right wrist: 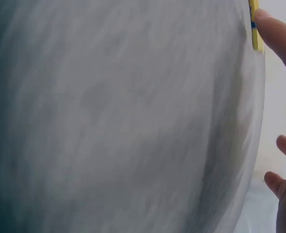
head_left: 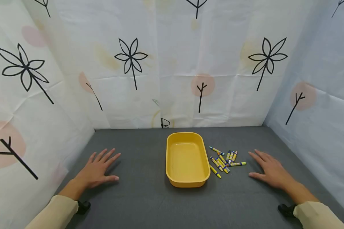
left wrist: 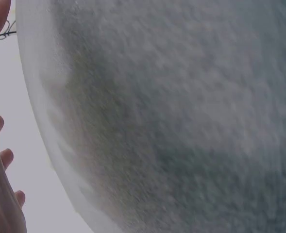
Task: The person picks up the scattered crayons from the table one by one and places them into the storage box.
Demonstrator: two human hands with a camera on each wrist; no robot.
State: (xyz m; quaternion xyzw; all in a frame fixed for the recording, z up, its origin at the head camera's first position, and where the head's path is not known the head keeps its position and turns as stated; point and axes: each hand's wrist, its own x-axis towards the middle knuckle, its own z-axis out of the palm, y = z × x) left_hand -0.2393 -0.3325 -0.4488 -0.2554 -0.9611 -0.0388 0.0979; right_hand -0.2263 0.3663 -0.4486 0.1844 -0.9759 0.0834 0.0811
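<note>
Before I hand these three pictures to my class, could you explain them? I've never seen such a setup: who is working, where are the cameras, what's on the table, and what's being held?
There is no machine here, just a person's bare left hand and right hand. The wide picture comes from a camera worn on the head, looking forward and down. The other two come from cameras on the wrists; each shows mostly a blurred grey expanse, with part of that hand at one edge.

On the grey table stands a yellow tray, with a loose cluster of crayons on its right. Patterned cloth hangs behind and at both sides. Neither hand holds anything: the left is left of the tray, the right beyond the crayons.
</note>
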